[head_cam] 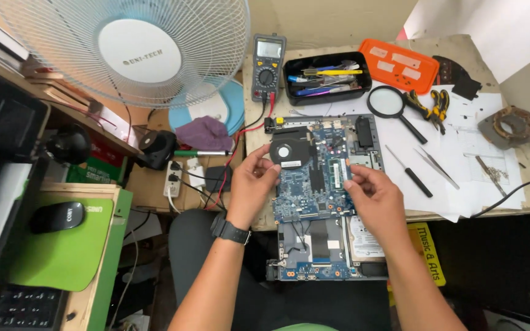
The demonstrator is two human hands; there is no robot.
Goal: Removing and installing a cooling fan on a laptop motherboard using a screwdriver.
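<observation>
The blue laptop motherboard (314,178) is gripped at both edges: the left hand (254,181) is closed on its left side, fingertips beside the black cooling fan (289,153), and the right hand (376,195) is pinched on its right side, just beside the memory slot. The board is held above the opened laptop chassis (323,245), which overhangs the near edge of the table and carries a hard drive (365,242) at its right.

Several risks can be judged from this hold. The board could be flexed or dropped if either grip slips, as it is supported at the edges only. A ribbon or wire that may be attached underneath, which cannot be seen, could be torn if the board is raised. Components could be touched by bare fingers, and static damage caused. The overhanging chassis could be nudged off the table.

Right of the board lie a screwdriver (408,171) and tweezers (437,167); beyond it, a magnifying glass (386,101), a black tool tray (326,78) and a multimeter (268,59), whose red lead could be snagged.
</observation>
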